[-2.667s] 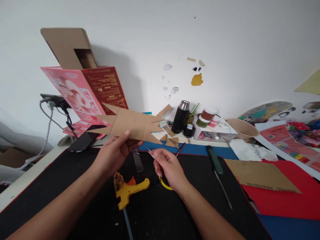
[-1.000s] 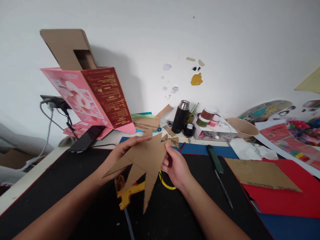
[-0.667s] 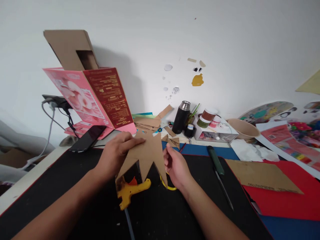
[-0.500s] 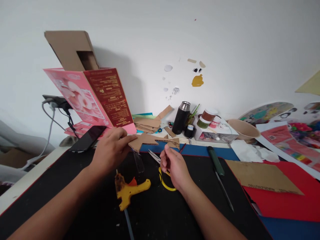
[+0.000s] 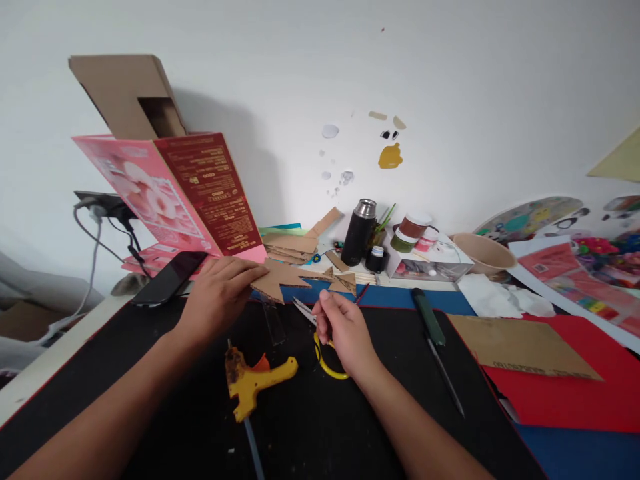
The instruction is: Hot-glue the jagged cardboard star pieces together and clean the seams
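Note:
My left hand [image 5: 220,290] is closed on the left end of a cut piece of brown cardboard [image 5: 277,280] with pointed, notched edges, held over the back edge of the black mat. My right hand [image 5: 343,327] hovers to the right of it, fingers curled in and thumb on top; whatever they may pinch is hidden. Under and beside this hand lie scissors [image 5: 330,363] with yellow handles, blades pointing to the back left. A smaller notched cardboard piece [image 5: 344,283] sits just behind. Nearer to me, a yellow glue gun [image 5: 257,383] with a glue stick rests on the mat.
A pink box [image 5: 170,193] stands at the back left beside a black phone [image 5: 170,279]. Behind the mat are cardboard scraps [image 5: 290,247], a black flask [image 5: 359,233] and paint jars [image 5: 413,227]. A green-handled knife [image 5: 435,333] and a cardboard sheet [image 5: 525,347] lie at right.
The cardboard piece in my left hand has turned and tilted slightly, and the left fingers lie straighter along it. My right hand stays curled near the scissors. The whole view has shifted a little.

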`<action>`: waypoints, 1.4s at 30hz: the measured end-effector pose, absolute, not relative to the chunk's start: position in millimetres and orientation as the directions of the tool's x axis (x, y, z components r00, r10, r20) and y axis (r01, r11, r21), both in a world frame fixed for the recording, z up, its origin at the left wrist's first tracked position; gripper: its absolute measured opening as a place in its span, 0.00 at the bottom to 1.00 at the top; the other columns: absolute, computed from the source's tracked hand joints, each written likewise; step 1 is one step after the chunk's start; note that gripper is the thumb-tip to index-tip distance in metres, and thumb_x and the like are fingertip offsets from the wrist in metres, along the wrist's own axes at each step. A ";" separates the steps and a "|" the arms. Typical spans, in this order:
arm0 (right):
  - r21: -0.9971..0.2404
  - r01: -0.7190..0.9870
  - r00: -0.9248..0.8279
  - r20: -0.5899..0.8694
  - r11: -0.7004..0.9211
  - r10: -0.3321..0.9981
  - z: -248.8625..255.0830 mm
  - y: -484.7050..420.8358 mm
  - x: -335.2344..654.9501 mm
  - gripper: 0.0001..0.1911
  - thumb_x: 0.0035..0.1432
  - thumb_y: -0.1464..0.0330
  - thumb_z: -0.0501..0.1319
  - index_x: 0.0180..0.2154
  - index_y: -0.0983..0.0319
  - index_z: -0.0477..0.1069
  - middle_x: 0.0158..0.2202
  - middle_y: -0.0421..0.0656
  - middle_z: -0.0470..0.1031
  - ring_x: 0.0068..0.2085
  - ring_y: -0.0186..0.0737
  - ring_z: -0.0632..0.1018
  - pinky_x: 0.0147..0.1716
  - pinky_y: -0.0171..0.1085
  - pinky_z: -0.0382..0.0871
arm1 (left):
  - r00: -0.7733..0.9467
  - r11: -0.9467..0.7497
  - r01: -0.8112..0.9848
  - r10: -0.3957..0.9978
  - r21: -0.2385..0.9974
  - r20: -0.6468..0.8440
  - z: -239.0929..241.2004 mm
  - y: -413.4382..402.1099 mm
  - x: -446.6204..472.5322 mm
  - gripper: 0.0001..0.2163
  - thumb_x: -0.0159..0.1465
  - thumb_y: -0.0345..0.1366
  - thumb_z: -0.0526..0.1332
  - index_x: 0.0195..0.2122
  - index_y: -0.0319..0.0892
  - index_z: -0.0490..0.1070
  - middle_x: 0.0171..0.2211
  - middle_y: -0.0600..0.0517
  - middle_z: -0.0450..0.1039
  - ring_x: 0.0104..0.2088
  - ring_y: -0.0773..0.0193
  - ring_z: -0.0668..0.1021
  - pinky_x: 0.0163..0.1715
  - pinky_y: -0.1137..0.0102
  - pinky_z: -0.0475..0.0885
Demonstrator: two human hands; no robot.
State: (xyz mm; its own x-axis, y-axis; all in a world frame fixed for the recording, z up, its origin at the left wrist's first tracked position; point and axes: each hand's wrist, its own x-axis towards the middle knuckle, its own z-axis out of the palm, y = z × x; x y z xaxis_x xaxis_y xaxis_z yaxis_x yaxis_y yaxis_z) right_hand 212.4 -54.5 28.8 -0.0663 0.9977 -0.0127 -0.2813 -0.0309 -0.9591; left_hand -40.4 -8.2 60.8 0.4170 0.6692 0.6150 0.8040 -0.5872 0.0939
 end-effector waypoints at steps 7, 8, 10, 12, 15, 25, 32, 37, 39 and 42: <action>-0.951 -0.310 -0.033 0.005 -0.006 0.999 32.3 -54.1 213.8 0.30 0.59 0.39 0.69 0.27 0.60 0.73 0.16 0.33 0.64 0.16 0.30 0.65 0.18 0.32 0.58 | 0.413 -0.590 0.801 0.672 0.106 0.615 54.3 -5.4 -40.4 0.17 0.70 0.31 0.55 0.51 0.46 0.83 0.47 0.44 0.85 0.47 0.50 0.83 0.48 0.55 0.74; -0.949 -0.317 -0.023 0.009 0.001 1.000 33.1 -54.0 214.3 0.30 0.59 0.39 0.69 0.27 0.60 0.73 0.16 0.33 0.64 0.16 0.31 0.65 0.18 0.32 0.58 | 0.411 -0.590 0.800 0.671 0.109 0.617 53.4 -5.1 -40.3 0.17 0.70 0.30 0.55 0.51 0.46 0.83 0.47 0.44 0.85 0.47 0.50 0.83 0.48 0.55 0.74; -0.945 -0.328 -0.005 0.014 0.012 1.000 34.6 -53.8 215.2 0.30 0.59 0.40 0.69 0.28 0.60 0.73 0.16 0.33 0.65 0.17 0.31 0.66 0.18 0.32 0.58 | 0.414 -0.597 0.794 0.664 0.109 0.623 51.8 -4.5 -40.0 0.17 0.69 0.30 0.55 0.51 0.45 0.82 0.47 0.44 0.85 0.47 0.50 0.83 0.48 0.55 0.74; -0.939 -0.342 0.008 0.011 0.013 1.000 35.3 -53.6 215.7 0.30 0.59 0.39 0.69 0.28 0.60 0.74 0.16 0.34 0.65 0.17 0.31 0.66 0.18 0.32 0.58 | 0.422 -0.610 0.785 0.656 0.110 0.625 50.7 -4.1 -39.8 0.17 0.69 0.29 0.55 0.51 0.45 0.82 0.47 0.44 0.85 0.47 0.50 0.83 0.48 0.56 0.74; -0.932 -0.363 0.006 0.006 0.008 1.000 35.3 -53.3 215.8 0.31 0.59 0.39 0.69 0.28 0.60 0.75 0.16 0.34 0.65 0.16 0.31 0.66 0.17 0.32 0.58 | 0.425 -0.618 0.777 0.658 0.122 0.622 49.8 -3.9 -39.5 0.18 0.68 0.28 0.55 0.51 0.45 0.82 0.46 0.44 0.85 0.47 0.50 0.83 0.48 0.56 0.75; -0.924 -0.383 -0.002 -0.011 -0.011 1.000 35.1 -53.0 215.9 0.31 0.60 0.39 0.68 0.28 0.61 0.75 0.17 0.35 0.65 0.17 0.31 0.66 0.17 0.33 0.58 | 0.437 -0.628 0.765 0.669 0.143 0.602 47.2 -4.0 -38.8 0.18 0.67 0.28 0.55 0.51 0.45 0.82 0.47 0.44 0.85 0.48 0.49 0.82 0.49 0.55 0.75; -0.920 -0.391 -0.039 -0.014 -0.028 0.999 32.9 -53.5 215.7 0.31 0.59 0.38 0.68 0.28 0.60 0.75 0.17 0.35 0.66 0.17 0.31 0.66 0.18 0.32 0.58 | 0.444 -0.639 0.756 0.660 0.141 0.606 45.0 -3.0 -39.9 0.17 0.68 0.28 0.55 0.51 0.45 0.82 0.46 0.44 0.85 0.48 0.49 0.83 0.49 0.55 0.75; -0.919 -0.393 -0.006 -0.018 -0.019 1.000 35.0 -52.6 216.9 0.31 0.59 0.38 0.69 0.28 0.61 0.75 0.17 0.35 0.66 0.17 0.31 0.66 0.17 0.32 0.57 | 0.422 -0.657 0.727 0.658 0.201 0.624 45.0 -1.4 -38.9 0.15 0.70 0.31 0.56 0.49 0.44 0.82 0.45 0.44 0.85 0.46 0.51 0.83 0.48 0.57 0.75; -0.919 -0.394 0.002 -0.015 -0.013 1.000 36.3 -51.5 218.0 0.32 0.59 0.38 0.69 0.28 0.61 0.75 0.17 0.35 0.66 0.17 0.31 0.66 0.17 0.32 0.56 | 0.411 -0.656 0.722 0.663 0.221 0.626 47.6 -2.9 -38.3 0.14 0.71 0.32 0.56 0.49 0.44 0.82 0.45 0.43 0.85 0.46 0.51 0.83 0.48 0.57 0.76; -0.922 -0.388 0.003 -0.005 -0.003 1.000 37.5 -49.9 220.1 0.33 0.58 0.37 0.68 0.28 0.61 0.74 0.17 0.34 0.65 0.17 0.30 0.65 0.17 0.32 0.56 | 0.398 -0.637 0.748 0.653 0.184 0.645 51.6 -8.3 -40.3 0.16 0.70 0.31 0.55 0.51 0.45 0.83 0.48 0.44 0.85 0.48 0.51 0.82 0.52 0.55 0.76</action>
